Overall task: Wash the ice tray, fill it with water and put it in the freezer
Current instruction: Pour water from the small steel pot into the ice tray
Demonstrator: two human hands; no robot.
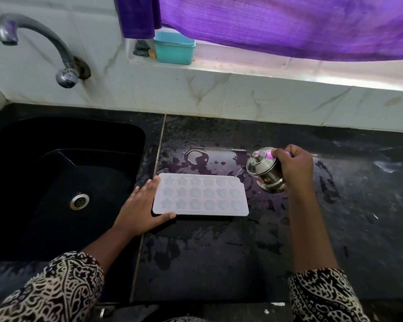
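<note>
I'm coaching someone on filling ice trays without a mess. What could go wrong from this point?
1. The steel pot in the right hand pours a thin stream at the ice tray's far right corner; it could easily miss onto the already wet counter.
2. The left hand only steadies the tray's left end, so the tray might slide on the wet surface.
3. Shallow moulds may spill when it's carried to the freezer.
</note>
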